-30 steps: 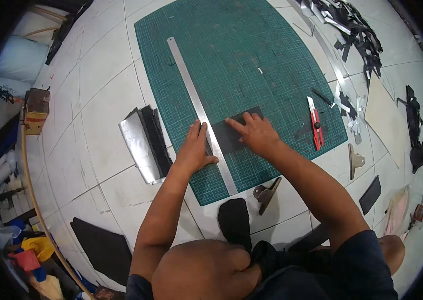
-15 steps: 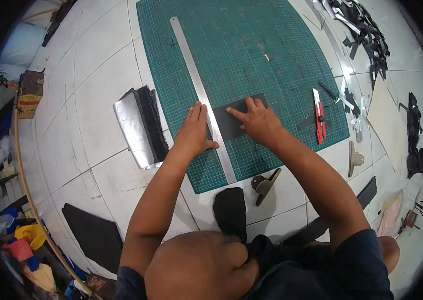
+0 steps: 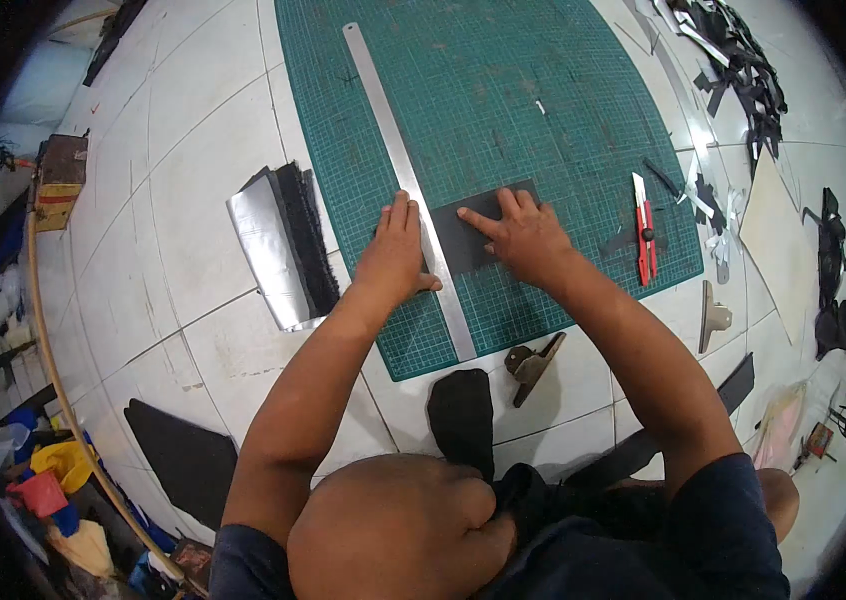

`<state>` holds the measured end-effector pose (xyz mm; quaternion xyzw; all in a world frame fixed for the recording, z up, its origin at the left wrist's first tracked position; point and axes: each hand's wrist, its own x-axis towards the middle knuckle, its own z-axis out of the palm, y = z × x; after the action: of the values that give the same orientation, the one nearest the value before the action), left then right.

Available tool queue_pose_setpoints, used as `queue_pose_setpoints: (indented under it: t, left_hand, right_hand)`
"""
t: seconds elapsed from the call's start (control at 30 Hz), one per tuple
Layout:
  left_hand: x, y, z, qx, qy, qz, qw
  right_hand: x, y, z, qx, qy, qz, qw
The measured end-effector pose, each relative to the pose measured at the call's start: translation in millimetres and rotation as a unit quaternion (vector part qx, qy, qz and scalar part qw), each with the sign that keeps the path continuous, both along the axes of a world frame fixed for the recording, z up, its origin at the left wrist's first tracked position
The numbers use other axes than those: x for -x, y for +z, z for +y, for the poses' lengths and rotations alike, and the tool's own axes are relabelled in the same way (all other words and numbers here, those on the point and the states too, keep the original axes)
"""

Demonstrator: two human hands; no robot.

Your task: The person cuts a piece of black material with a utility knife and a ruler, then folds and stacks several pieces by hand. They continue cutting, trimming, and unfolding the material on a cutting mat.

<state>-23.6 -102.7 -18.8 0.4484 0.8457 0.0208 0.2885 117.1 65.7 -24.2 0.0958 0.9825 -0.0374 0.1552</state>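
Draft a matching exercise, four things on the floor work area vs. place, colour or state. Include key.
1. ruler
2. cutter
3. cutting mat
4. dark sheet

A. green, with a printed grid
B. under the fingers of the right hand
C. red handle, blade out
D. silver, lying across the dark sheet

Pairs: 1-D, 2-C, 3-A, 4-B

A long, straight metal ruler point(image 3: 396, 150), silver-gray with a small hole at its far end, lies flat and aslant on the green cutting mat point(image 3: 503, 110) before me, its near end at the mat's edge, crossing the left part of my dark, straight-edged sheet point(image 3: 465, 245), which lies flat and partly covered on the same mat
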Motion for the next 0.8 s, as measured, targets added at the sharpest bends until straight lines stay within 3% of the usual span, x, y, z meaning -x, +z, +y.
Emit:
queue_pose_setpoints:
  t: [0.2,0.3,0.4,0.47,0.53,0.63,0.73,0.8]
  left_hand:
    - [-2,1,4,0.017,-0.012,0.023,1.0]
    - [-2,0,2,0.019,-0.015,0.015,1.0]
    - [-1,2,4,0.031,-0.009,0.004,0.999]
    - [0,1,3,0.026,-0.005,-0.01,1.0]
    - [1,3,4,0.03,-0.004,-0.015,0.999]
    - [0,6,7,0.036,-0.013,-0.015,0.999]
    - [0,10,10,0.047,-0.012,-0.018,0.999]
    - [1,11,10,0.048,-0.017,-0.017,0.999]
  right_hand:
    - [-6,-2,25,-0.003,0.033,0.045,0.998]
    - [-12,-4,58,-0.031,-0.038,0.122,0.991]
    - [-39,-3,93,-0.029,-0.197,0.195,0.96]
    - [-74,-5,94,-0.106,-0.323,0.266,0.902]
    - [-120,-27,92,-0.178,-0.403,0.249,0.862]
    - [-152,-35,91,-0.022,-0.473,0.186,0.861]
    - [-154,-37,98,0.037,-0.46,0.228,0.857]
    - [-146,-32,90,0.077,-0.481,0.293,0.823]
